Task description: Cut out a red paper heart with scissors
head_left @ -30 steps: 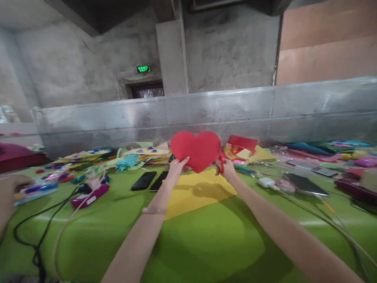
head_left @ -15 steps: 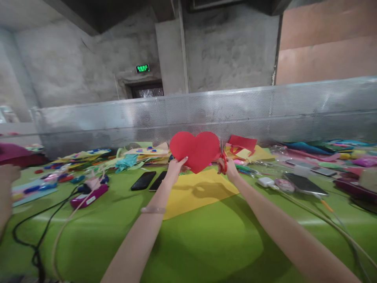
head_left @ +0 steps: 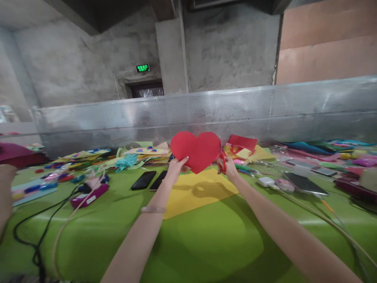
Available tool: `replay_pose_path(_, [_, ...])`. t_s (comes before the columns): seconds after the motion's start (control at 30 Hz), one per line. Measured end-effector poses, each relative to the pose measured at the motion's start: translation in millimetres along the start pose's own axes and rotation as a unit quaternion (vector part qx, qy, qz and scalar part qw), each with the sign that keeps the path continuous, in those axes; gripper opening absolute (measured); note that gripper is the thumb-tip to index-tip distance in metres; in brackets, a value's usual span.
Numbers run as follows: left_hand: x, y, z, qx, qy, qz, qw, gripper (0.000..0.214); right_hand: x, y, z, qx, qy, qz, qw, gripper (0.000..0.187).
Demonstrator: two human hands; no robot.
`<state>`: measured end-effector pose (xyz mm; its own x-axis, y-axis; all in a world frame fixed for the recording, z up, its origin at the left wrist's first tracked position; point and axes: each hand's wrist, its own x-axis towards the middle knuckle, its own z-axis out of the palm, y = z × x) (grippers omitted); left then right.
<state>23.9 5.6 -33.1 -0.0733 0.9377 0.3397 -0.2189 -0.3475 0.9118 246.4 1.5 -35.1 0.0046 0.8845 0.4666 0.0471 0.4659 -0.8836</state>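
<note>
A red paper heart [head_left: 196,151] is held upright above the table, pinched at its lower left edge by my left hand [head_left: 177,168]. Red-handled scissors [head_left: 224,162] are in the closed grip of my right hand [head_left: 228,168], their blades pointing up along the heart's right edge. Whether the blades touch the paper I cannot tell. Below the heart lies a sheet of yellow paper [head_left: 200,196] with the shadow of my hands on it.
Two black phones, one at the left [head_left: 143,180], lie beside my left wrist. A purple power strip [head_left: 90,196] with cables is farther left. Red paper scraps [head_left: 243,143] lie behind my right hand. Another person's arm [head_left: 6,192] shows at the left edge of the green table [head_left: 206,251].
The heart has shifted very slightly to the right. The scissors' blades have changed angle a little and sit closer to its edge. The other person's arm at the left has moved slightly.
</note>
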Motion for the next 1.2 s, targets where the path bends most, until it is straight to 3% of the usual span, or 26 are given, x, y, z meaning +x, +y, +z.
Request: replay_pose_path(1.2, [7.5, -4.4, -9.4, 0.011, 0.021, 0.005, 1.0, 0.027, -0.3, -0.7, -2.1, -0.004, -0.008, -0.001, 1.0, 0.022])
